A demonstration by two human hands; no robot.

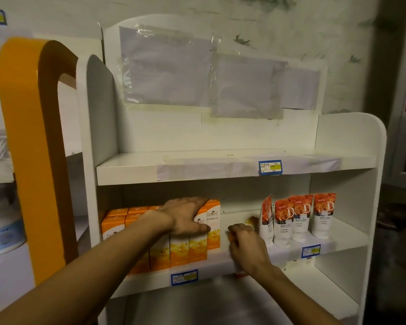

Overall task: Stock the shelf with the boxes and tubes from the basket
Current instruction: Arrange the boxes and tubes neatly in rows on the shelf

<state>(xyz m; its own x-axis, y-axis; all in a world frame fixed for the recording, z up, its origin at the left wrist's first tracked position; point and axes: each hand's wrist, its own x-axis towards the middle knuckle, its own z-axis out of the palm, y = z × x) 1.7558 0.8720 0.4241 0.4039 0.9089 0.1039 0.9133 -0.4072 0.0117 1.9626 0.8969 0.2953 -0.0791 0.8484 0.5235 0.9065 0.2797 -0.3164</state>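
Observation:
Several orange boxes [181,252] stand in rows at the left of the white shelf unit's middle shelf [223,261]. My left hand [185,215] lies over the tops of the rightmost boxes, its fingers reaching back over a tall orange box [213,233] and its thumb pressed on the front. My right hand [246,247] is in the gap in the middle of the shelf, fingers curled round a small orange item [231,237] that it mostly hides. Several white and orange tubes [300,219] stand upright at the right of the same shelf. The basket is out of view.
The top shelf [131,170] carries only taped paper and a blue price tag [270,167]. A lower shelf [197,306] shows beneath my arms. An orange and white display stand [33,141] is at the left, with a blue-white bottle [2,231] behind it.

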